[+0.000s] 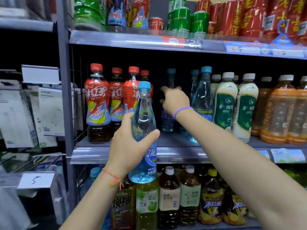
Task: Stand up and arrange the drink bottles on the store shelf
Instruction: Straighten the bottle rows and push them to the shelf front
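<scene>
My left hand (127, 146) grips a clear blue-capped drink bottle (144, 117) upright in front of the middle shelf (116, 155). My right hand (175, 100) reaches deep into that shelf and holds the neck of another blue-capped bottle (167, 122) standing at the back. Two more blue bottles (203, 98) stand just right of it. Red iced-tea bottles (98, 100) fill the shelf's left end; white and green milk-tea bottles (224, 103) and orange bottles (279, 110) fill the right.
Cans and bottles (182, 19) crowd the top shelf. Dark tea and green drinks (169, 196) stand on the lower shelf. A grey upright post (65, 97) borders the left, with hanging packaged goods (49, 112) beyond it.
</scene>
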A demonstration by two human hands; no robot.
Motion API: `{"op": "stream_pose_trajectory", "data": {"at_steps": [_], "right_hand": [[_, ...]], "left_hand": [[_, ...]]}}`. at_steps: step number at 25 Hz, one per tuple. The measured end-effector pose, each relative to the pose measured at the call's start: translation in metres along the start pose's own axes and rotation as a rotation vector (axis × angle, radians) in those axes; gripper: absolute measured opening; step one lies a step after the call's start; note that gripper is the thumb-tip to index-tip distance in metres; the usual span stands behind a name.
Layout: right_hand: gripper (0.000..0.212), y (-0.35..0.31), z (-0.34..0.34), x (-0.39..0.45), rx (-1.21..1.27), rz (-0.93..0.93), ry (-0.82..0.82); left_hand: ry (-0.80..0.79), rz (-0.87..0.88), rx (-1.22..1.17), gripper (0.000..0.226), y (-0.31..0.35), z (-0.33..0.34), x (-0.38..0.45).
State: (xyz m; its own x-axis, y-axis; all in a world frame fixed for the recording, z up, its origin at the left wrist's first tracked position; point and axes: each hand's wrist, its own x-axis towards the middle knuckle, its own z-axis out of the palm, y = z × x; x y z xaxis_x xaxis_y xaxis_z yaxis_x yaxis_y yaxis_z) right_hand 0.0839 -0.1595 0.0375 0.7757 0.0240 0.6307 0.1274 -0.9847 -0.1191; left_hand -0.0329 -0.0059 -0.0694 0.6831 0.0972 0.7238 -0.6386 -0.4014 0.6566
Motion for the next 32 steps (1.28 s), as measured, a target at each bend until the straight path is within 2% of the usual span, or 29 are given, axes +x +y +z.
{"op": "stream_pose_trajectory", "data": {"at_steps": [5, 9, 11, 14, 17, 19, 20, 23, 26, 30, 32], "right_hand": [[0.044, 0.003, -0.02, -0.017, -0.069, -0.081, -0.052], [0.05, 0.011, -0.029, -0.027, 0.004, -0.155, -0.142], [0.049, 0.016, -0.041, -0.035, 0.07, -0.218, -0.048], [0.042, 0.034, -0.063, -0.051, 0.243, -0.2, 0.265], [0.023, 0.061, -0.072, -0.078, 0.32, -0.149, 0.362], [0.011, 0.078, -0.069, -0.097, 0.264, -0.088, 0.31], [0.013, 0.086, -0.066, -0.105, 0.194, -0.05, 0.26], [0.043, 0.102, -0.05, -0.12, 0.037, 0.035, 0.08], [0.069, 0.109, -0.034, -0.124, 0.045, 0.096, -0.026], [0.059, 0.112, -0.028, -0.128, 0.056, 0.082, -0.003], [0.059, 0.113, -0.029, -0.129, 0.036, 0.062, 0.015]], "left_hand": [[-0.037, 0.034, -0.076, 0.048, 0.01, 0.013, -0.003], [-0.024, 0.086, -0.123, 0.058, 0.018, 0.023, -0.003], [0.035, 0.136, -0.159, 0.057, 0.027, 0.027, 0.001], [0.146, 0.222, -0.206, 0.061, 0.044, 0.038, 0.018], [0.131, 0.254, -0.2, 0.068, 0.052, 0.056, 0.044], [0.103, 0.232, -0.135, 0.073, 0.048, 0.069, 0.056], [0.093, 0.209, -0.111, 0.077, 0.045, 0.077, 0.059], [0.077, 0.109, -0.077, 0.077, 0.031, 0.096, 0.064], [0.09, 0.073, -0.032, 0.078, 0.02, 0.107, 0.069], [0.126, 0.054, 0.092, 0.078, 0.017, 0.116, 0.068], [0.083, -0.015, 0.04, 0.087, 0.016, 0.12, 0.072]]}}
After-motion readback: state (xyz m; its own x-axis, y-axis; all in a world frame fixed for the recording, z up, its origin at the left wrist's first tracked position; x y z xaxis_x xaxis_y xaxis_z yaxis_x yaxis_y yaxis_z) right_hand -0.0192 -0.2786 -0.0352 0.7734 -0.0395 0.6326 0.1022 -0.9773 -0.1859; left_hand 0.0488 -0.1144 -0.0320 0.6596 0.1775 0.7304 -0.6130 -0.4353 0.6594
